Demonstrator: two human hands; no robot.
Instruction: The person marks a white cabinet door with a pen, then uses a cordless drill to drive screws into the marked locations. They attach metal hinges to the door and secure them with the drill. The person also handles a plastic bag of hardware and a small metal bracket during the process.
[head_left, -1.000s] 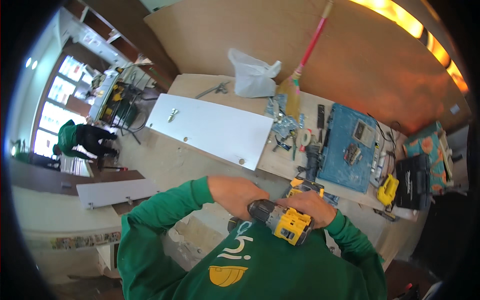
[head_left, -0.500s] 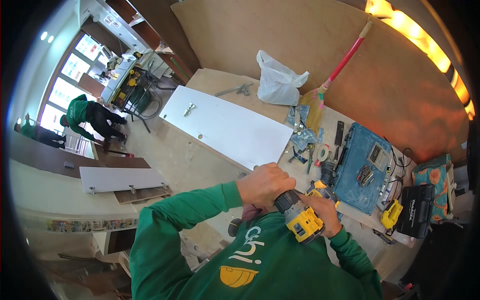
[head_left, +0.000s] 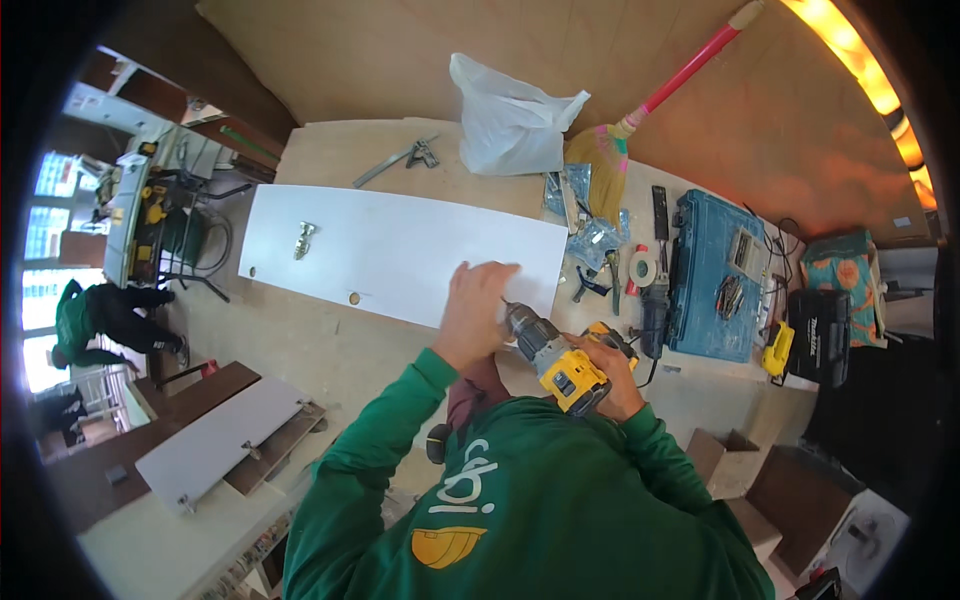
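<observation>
Near frame centre, right hand (head_left: 614, 380) clasped drill (head_left: 572, 378); accidental triggering could have nicked left hand (head_left: 473, 312), fingers parted beside chuck (head_left: 527, 324).

White panel (head_left: 400, 235): middle leaves passage over top. Obstacles: metal hardware (head_left: 304, 240) on its left end; left hand (head_left: 474, 315), drill (head_left: 562, 368) at near right; plastic bag (head_left: 512, 125) beyond far edge.
</observation>
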